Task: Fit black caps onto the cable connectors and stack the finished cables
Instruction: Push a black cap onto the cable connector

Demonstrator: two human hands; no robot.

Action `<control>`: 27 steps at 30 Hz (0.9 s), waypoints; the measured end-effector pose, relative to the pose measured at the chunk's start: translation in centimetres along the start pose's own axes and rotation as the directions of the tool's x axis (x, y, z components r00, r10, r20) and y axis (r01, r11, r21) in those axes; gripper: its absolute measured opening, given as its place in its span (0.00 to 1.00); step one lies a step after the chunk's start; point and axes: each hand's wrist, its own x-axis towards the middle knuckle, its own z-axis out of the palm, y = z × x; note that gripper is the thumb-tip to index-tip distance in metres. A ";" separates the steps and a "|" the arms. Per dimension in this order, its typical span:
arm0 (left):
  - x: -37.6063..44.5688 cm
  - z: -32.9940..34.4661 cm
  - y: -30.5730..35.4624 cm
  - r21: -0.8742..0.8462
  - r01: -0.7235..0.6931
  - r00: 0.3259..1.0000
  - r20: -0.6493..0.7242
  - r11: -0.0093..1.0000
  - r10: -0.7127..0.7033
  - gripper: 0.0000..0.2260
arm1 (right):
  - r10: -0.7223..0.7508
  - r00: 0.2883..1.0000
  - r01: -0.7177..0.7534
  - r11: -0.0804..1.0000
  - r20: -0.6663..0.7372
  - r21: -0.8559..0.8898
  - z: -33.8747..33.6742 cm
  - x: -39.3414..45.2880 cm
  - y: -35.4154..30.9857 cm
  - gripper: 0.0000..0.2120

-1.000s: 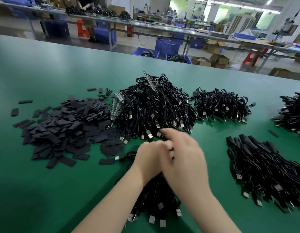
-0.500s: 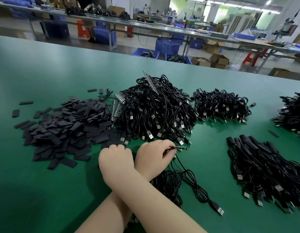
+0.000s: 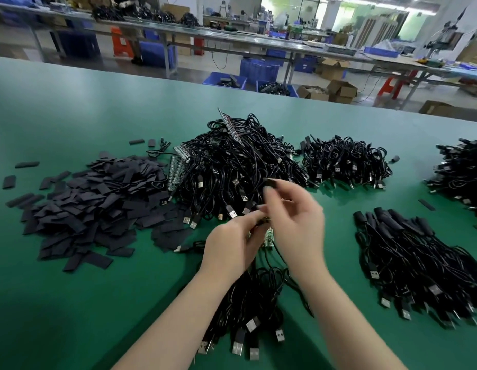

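2 hands (image 3: 269,225): r pinches 1 black cap (image 3: 270,182).

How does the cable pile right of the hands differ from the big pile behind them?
The right-hand pile has black sleeves on its far ends; the big middle pile shows bare metal plugs and strips of small boards. The right-hand pile lies flatter, cables roughly aligned; the big middle pile is a taller tangled heap. Both are black cables with USB plugs on the green table.
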 end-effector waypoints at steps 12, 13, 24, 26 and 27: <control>-0.2 0.4 0.1 -0.146 -0.039 0.995 -0.096 0.988 0.025 0.13 | 0.605 0.763 -0.428 0.737 0.227 -0.523 -8.7 -4.6 3.3 0.04; -0.2 0.4 0.1 -0.145 -0.043 0.995 -0.093 0.988 0.030 0.13 | 0.532 0.825 -0.371 0.765 0.191 -0.527 -8.4 -4.1 3.5 0.05; -0.4 0.5 -0.3 -0.165 -0.048 0.999 -0.012 0.985 0.046 0.09 | 0.194 0.972 -0.204 0.977 -0.132 -0.067 -3.3 -0.8 6.5 0.09; -0.4 0.4 -0.2 -0.157 -0.014 1.000 -0.007 0.988 0.014 0.11 | 0.197 0.979 -0.199 0.980 -0.053 -0.024 -3.8 -1.3 7.0 0.16; -0.4 0.5 -0.2 -0.172 -0.020 1.000 -0.016 0.985 0.018 0.10 | 0.201 0.979 -0.201 0.979 -0.017 0.028 -4.1 -1.5 7.0 0.17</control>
